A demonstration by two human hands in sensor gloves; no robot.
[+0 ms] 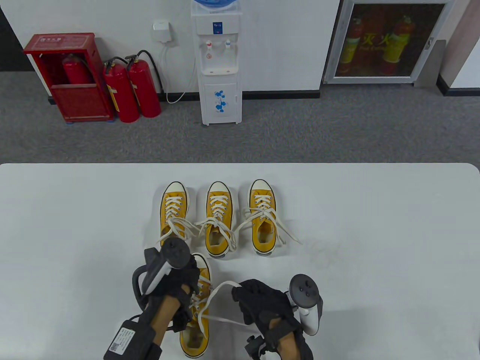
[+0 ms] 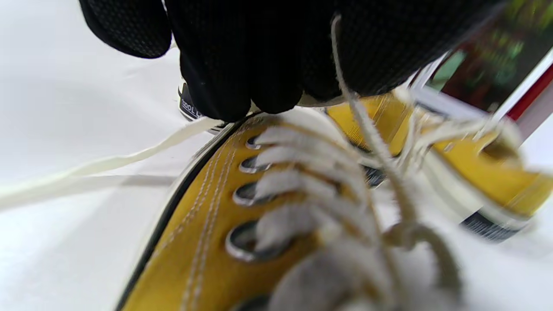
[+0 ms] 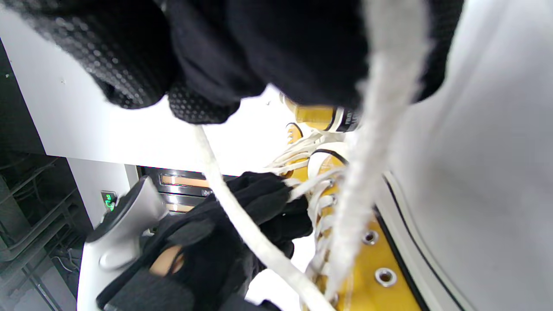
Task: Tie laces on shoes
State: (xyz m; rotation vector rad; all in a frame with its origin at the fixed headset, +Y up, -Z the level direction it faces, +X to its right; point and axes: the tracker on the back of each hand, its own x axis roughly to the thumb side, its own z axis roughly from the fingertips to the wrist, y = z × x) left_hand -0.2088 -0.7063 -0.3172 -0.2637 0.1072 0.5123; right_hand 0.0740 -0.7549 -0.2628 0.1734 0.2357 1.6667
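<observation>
A yellow sneaker [image 1: 193, 337] with white laces lies near the table's front edge, toe pointing away from me. My left hand [image 1: 189, 288] rests over its lacing and pinches one lace strand [image 2: 367, 129] that runs up into the gloved fingers [image 2: 242, 65]. My right hand [image 1: 242, 291], to the right of the shoe, holds a lace [image 1: 219, 290] pulled out sideways from the shoe as a long loop. In the right wrist view two strands [image 3: 367, 151] hang from my right fingers [image 3: 203, 103] down to the shoe [image 3: 371, 276], with my left hand [image 3: 242, 216] behind.
Three more yellow sneakers stand in a row further back, left [image 1: 174, 213], middle [image 1: 218, 221] and right [image 1: 263, 217], their laces spread loose on the white table [image 1: 375, 243]. Beyond the far edge are a water dispenser [image 1: 219, 63] and fire extinguishers [image 1: 131, 90].
</observation>
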